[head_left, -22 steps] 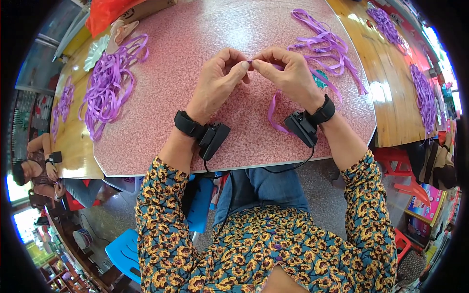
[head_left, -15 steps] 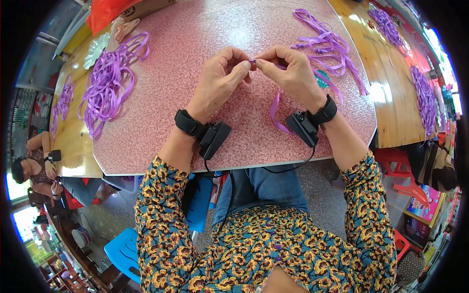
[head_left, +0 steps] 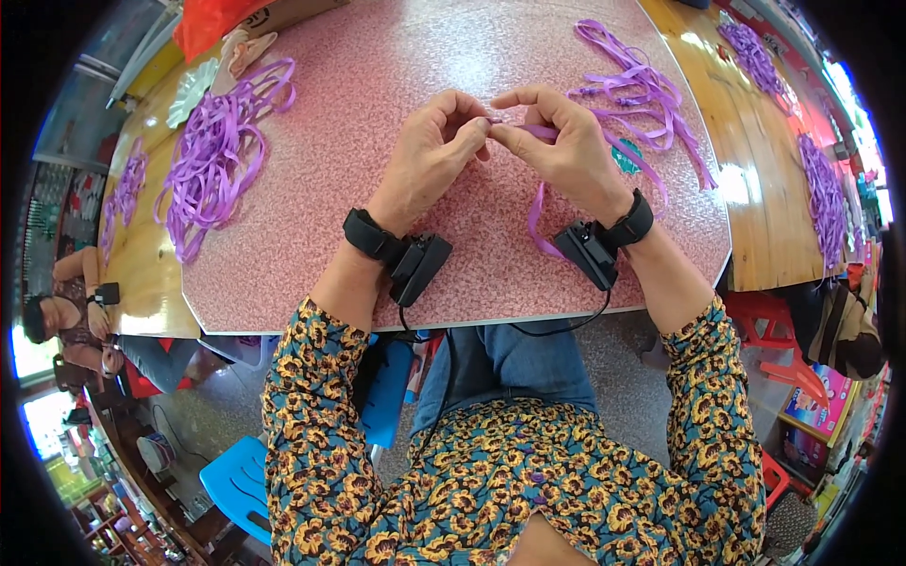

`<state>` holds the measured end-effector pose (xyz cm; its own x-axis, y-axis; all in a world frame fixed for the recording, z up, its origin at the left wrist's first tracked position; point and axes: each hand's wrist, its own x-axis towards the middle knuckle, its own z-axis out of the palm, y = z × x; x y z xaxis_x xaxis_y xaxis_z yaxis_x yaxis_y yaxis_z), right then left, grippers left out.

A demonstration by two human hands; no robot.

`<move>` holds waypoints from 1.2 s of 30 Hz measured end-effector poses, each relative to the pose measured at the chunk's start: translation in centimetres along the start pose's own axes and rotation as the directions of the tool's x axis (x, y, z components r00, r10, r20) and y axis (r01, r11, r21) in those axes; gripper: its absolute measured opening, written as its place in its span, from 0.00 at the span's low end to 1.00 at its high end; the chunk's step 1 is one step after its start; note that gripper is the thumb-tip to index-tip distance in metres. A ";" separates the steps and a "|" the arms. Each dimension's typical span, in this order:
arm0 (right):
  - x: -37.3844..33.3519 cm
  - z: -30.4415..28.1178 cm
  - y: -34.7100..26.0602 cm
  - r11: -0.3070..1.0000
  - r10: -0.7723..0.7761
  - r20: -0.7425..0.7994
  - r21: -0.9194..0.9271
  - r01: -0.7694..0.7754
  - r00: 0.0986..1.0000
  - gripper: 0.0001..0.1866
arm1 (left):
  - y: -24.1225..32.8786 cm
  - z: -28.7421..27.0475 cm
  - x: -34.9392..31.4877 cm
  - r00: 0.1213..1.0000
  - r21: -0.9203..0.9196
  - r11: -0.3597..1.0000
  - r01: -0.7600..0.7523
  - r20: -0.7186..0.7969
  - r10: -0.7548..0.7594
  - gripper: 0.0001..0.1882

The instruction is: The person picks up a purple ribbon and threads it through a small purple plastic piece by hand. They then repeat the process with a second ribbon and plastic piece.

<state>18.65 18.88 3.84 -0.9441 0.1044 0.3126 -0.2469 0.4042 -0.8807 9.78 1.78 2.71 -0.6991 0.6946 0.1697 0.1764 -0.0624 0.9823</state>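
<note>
Both my hands meet above the pink speckled table (head_left: 377, 283), working on a purple ribbon (head_left: 535, 217). My left hand (head_left: 436, 141) pinches the ribbon's end between thumb and fingertips. My right hand (head_left: 564, 146) also has its thumb at that end, its index finger lifted away, and the ribbon runs through it and hangs in a loop beneath. Fingertips hide the small part being held. A heap of purple ribbons (head_left: 212, 151) lies to the left. Another bunch of purple ribbons (head_left: 642, 90) lies beyond my right hand, near a small green piece (head_left: 627, 155).
Wooden tables (head_left: 766, 226) adjoin on both sides, with more ribbon piles (head_left: 821, 193). A red bag (head_left: 212, 26) and a pale fluted dish (head_left: 192, 92) are at the far left. A person (head_left: 80, 311) sits at left, another (head_left: 845, 321) at right. A blue stool (head_left: 236, 486) stands below.
My right index finger has lifted off the pinch and its fingers have spread a little. My left hand stays at the ribbon's end.
</note>
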 end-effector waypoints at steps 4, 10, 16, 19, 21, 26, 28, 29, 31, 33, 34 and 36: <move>0.1 -0.3 0.6 0.997 0.065 -0.028 0.041 -0.064 0.998 0.09 | 0.3 0.2 0.1 1.000 -0.040 0.999 0.003 -0.019 -0.004 0.07; 0.4 -0.3 1.7 0.993 0.108 -0.016 0.038 -0.108 0.994 0.08 | 0.5 0.7 0.1 0.998 -0.057 0.998 -0.031 -0.061 0.028 0.11; 0.3 -0.4 1.3 0.998 0.051 0.029 0.025 -0.052 0.998 0.09 | 0.3 0.6 0.2 0.981 0.241 0.952 -0.191 0.014 0.193 0.09; 0.2 -0.3 1.2 1.000 0.027 0.051 0.012 -0.028 0.998 0.10 | 0.1 0.3 0.2 0.995 0.137 0.989 -0.056 -0.072 0.066 0.07; 0.2 -0.2 1.3 1.000 0.023 0.054 0.001 -0.023 0.998 0.10 | 0.0 0.3 0.3 0.989 0.155 0.982 -0.107 -0.081 0.121 0.08; 0.3 -0.5 1.3 1.000 0.012 0.021 0.015 -0.013 1.000 0.09 | -0.3 -0.7 0.7 0.940 0.190 0.969 -0.156 -0.272 0.204 0.09; 0.2 -0.5 1.2 0.999 0.039 0.028 0.030 -0.040 0.999 0.08 | -0.3 -0.7 0.9 0.916 0.131 0.966 -0.221 -0.311 0.252 0.09; 0.2 -0.5 1.2 0.997 0.065 0.033 0.044 -0.067 0.997 0.08 | -0.3 -0.3 0.8 0.920 0.196 0.952 -0.234 -0.273 0.282 0.10; 0.2 -0.3 1.4 0.997 0.054 0.018 0.050 -0.055 0.998 0.08 | -0.2 0.2 0.7 0.923 0.255 0.934 -0.249 -0.230 0.309 0.11; 0.2 -0.3 1.5 0.997 0.044 0.002 0.057 -0.044 0.999 0.08 | 0.1 0.4 0.5 0.933 0.471 0.830 -0.299 -0.039 0.359 0.13; 0.2 -0.4 1.5 0.998 0.024 0.006 0.051 -0.024 1.000 0.08 | 0.4 0.5 0.3 0.933 0.470 0.830 -0.300 -0.037 0.358 0.13; 0.2 -0.4 1.6 0.999 0.004 0.009 0.044 -0.005 1.000 0.08 | 0.9 0.6 0.0 0.962 0.482 0.839 -0.251 0.030 0.271 0.13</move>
<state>18.17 19.88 2.65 -0.9472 0.0976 0.3055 -0.2519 0.3631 -0.8970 10.31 2.17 3.58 -0.6040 0.6731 0.4268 0.6579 0.1188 0.7437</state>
